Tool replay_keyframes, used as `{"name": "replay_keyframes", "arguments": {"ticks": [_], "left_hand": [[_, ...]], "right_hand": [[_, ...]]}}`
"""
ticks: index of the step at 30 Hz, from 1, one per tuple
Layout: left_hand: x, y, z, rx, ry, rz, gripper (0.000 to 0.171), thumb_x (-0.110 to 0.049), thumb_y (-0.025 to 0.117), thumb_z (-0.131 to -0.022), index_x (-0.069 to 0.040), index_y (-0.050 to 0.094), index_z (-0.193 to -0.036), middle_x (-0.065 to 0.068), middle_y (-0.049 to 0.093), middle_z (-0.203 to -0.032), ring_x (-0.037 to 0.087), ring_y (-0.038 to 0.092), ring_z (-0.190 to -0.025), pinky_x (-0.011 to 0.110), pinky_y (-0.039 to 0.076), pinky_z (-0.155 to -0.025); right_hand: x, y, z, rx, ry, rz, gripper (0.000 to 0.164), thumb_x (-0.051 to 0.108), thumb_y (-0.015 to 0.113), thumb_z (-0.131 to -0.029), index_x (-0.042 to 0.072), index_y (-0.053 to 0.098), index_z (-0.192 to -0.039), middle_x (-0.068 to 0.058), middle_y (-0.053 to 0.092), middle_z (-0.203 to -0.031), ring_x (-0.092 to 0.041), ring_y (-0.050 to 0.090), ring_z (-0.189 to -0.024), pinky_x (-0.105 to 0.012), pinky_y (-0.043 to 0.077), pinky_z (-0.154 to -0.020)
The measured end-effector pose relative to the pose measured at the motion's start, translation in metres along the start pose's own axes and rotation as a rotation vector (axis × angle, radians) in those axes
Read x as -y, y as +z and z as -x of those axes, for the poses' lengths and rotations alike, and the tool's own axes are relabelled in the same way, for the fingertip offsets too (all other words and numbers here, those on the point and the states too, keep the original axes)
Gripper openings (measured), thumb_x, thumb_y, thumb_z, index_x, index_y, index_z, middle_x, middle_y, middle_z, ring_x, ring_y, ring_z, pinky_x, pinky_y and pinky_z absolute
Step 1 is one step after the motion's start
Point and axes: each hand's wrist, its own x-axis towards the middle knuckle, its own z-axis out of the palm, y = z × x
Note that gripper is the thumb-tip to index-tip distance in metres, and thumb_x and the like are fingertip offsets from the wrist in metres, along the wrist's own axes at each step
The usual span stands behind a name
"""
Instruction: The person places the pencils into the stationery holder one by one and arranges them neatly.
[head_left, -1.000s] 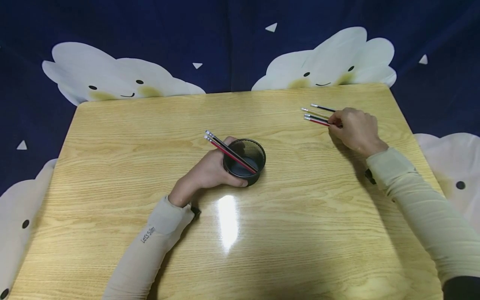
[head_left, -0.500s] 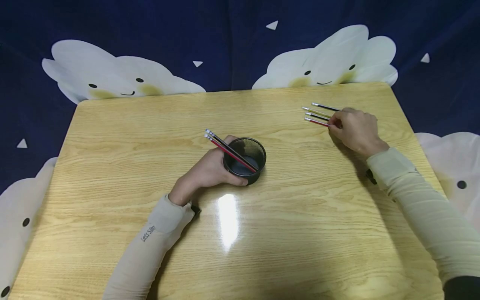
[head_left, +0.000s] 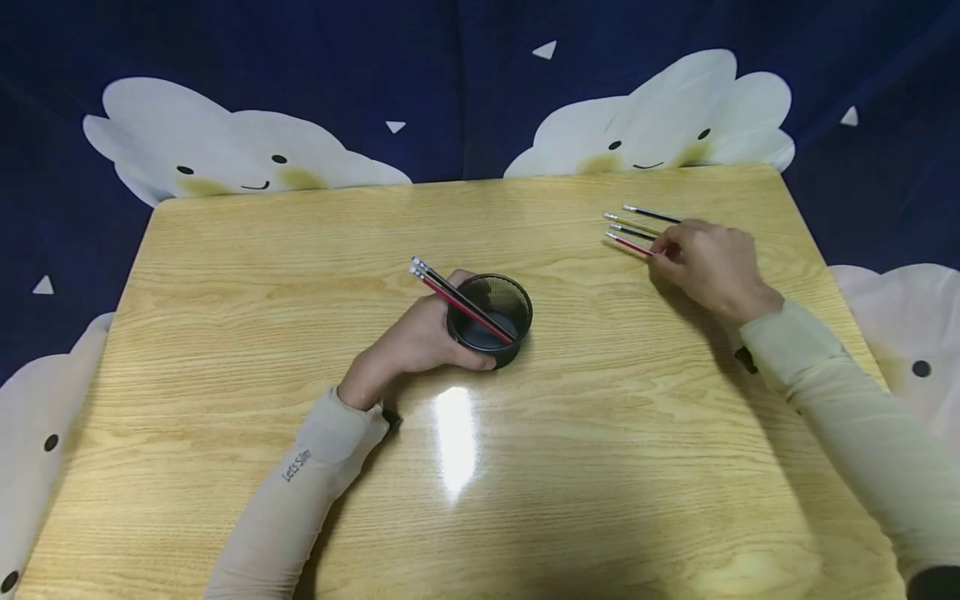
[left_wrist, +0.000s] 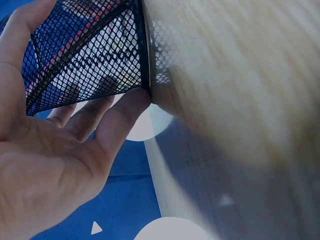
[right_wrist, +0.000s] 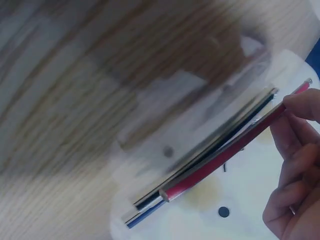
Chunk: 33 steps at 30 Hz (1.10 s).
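My left hand (head_left: 427, 337) grips a black mesh pencil cup (head_left: 512, 353) near the table's middle, thumb on the near side. Inside lean a red pencil (head_left: 457, 305) and a black pencil (head_left: 444, 285), eraser ends sticking out to the left. In the left wrist view the cup's mesh wall (left_wrist: 100, 60) stands on the tabletop. At the back right, my right hand (head_left: 712, 265) pinches a red pencil (right_wrist: 225, 157) between thumb and finger. Beside it lie a black pencil (head_left: 633, 232), a yellow one (head_left: 628, 222) and another dark one (head_left: 649, 213), their far ends hidden by the hand.
The wood-grain table (head_left: 300, 275) carries a bright light reflection in front of the cup. Behind and beside it hangs a dark blue cloth (head_left: 315, 58) printed with white smiling clouds.
The red pencil in my right hand has separated from the neighbouring black one and shifted slightly toward me and left with the hand. The left hand and cup stay put.
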Motion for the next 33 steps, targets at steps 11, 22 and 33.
{"name": "replay_keyframes", "arguments": {"ticks": [11, 22, 33], "left_hand": [[0.0, 0.0, 0.0, -0.001, 0.0, -0.01, 0.099, -0.009, 0.104, -0.066, -0.007, 0.05, -0.149, 0.009, 0.065, -0.142, 0.024, 0.063, -0.126, 0.04, 0.044, -0.113], [0.0, -0.001, 0.001, 0.0, -0.016, -0.009, 0.099, -0.011, 0.105, -0.067, -0.008, 0.05, -0.15, 0.007, 0.064, -0.143, 0.023, 0.063, -0.125, 0.04, 0.045, -0.112], [-0.001, 0.0, 0.001, -0.002, -0.022, -0.014, 0.099, -0.012, 0.104, -0.067, -0.011, 0.051, -0.151, 0.003, 0.063, -0.143, 0.02, 0.063, -0.124, 0.04, 0.045, -0.112]], "right_hand": [[0.021, -0.002, 0.007, -0.082, -0.123, -0.034, 0.005, 0.01, 0.079, -0.091, 0.007, 0.08, -0.095, -0.006, 0.076, -0.084, -0.024, 0.066, -0.064, -0.046, 0.046, -0.05], [0.048, -0.009, 0.013, -0.051, -0.143, -0.084, 0.008, 0.016, 0.084, -0.092, 0.01, 0.08, -0.096, -0.002, 0.076, -0.084, -0.015, 0.056, -0.058, -0.041, 0.04, -0.048], [0.073, -0.017, 0.017, -0.096, -0.185, -0.185, 0.01, 0.007, 0.076, -0.09, 0.015, 0.081, -0.095, 0.007, 0.073, -0.083, -0.01, 0.051, -0.06, -0.035, 0.039, -0.052]]}}
